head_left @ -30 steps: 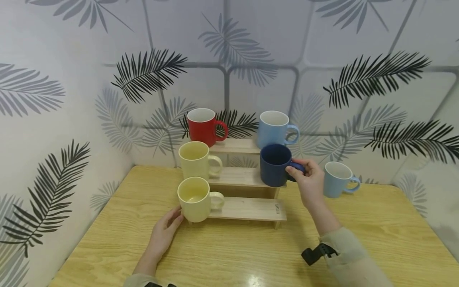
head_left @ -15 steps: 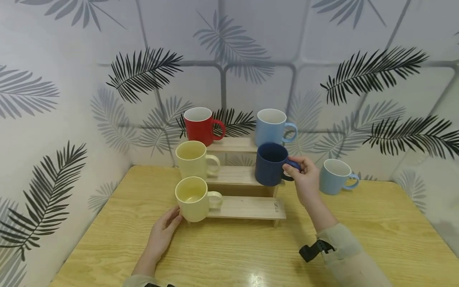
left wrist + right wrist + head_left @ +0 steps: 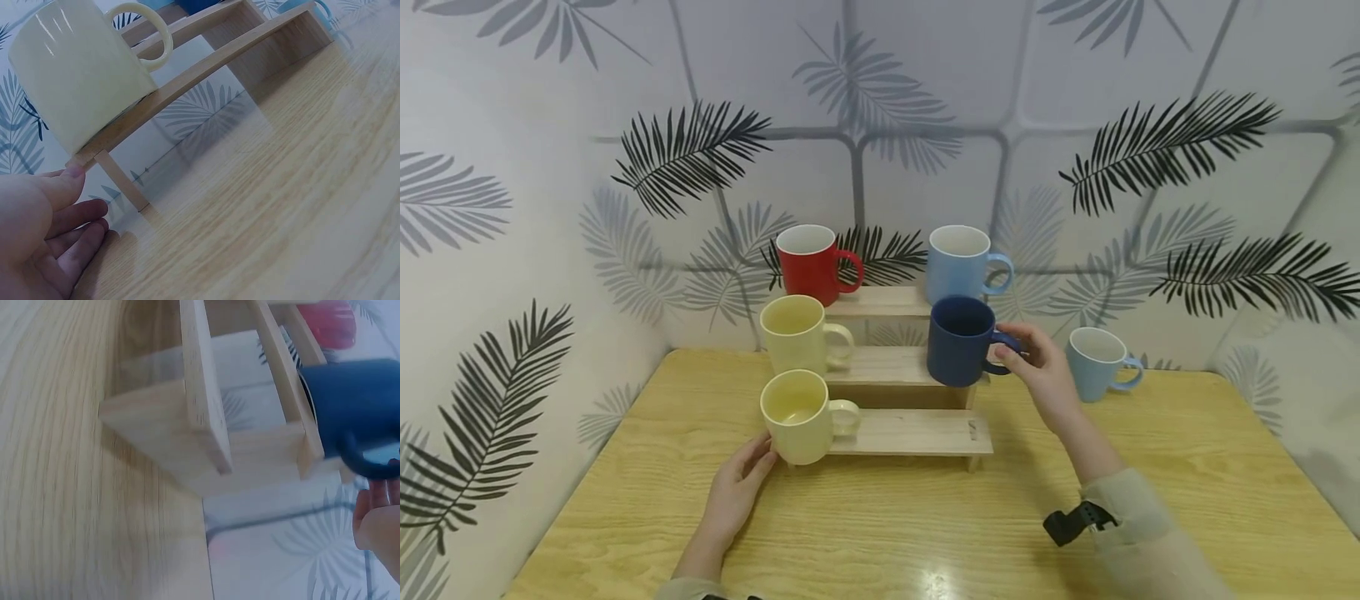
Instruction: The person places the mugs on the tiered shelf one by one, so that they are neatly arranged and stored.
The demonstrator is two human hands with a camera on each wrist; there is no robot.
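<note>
At the right end of the wooden stepped rack's (image 3: 917, 432) middle shelf, my right hand (image 3: 1037, 367) holds the handle of a dark blue mug (image 3: 957, 346) between thumb and fingers. The mug is upright; the right wrist view shows its base on or just over the shelf. My left hand (image 3: 735, 487) rests at the rack's lower left end. In the left wrist view its thumb (image 3: 65, 184) touches the shelf corner, while the other fingers bend loosely below. Right above it stands a yellow mug (image 3: 796, 421) on the lowest shelf.
Another yellow mug (image 3: 793, 342) stands at the middle shelf's left. On the top shelf are a red mug (image 3: 805, 271) and a light blue mug (image 3: 953, 271). A second light blue mug (image 3: 1090, 371) stands on the table (image 3: 865, 533) right of the rack. Patterned walls (image 3: 887, 100) rise behind.
The view has shifted slightly, so everything sits a little further left. The right hand remains at the dark blue mug's handle and the left hand at the rack's end.
</note>
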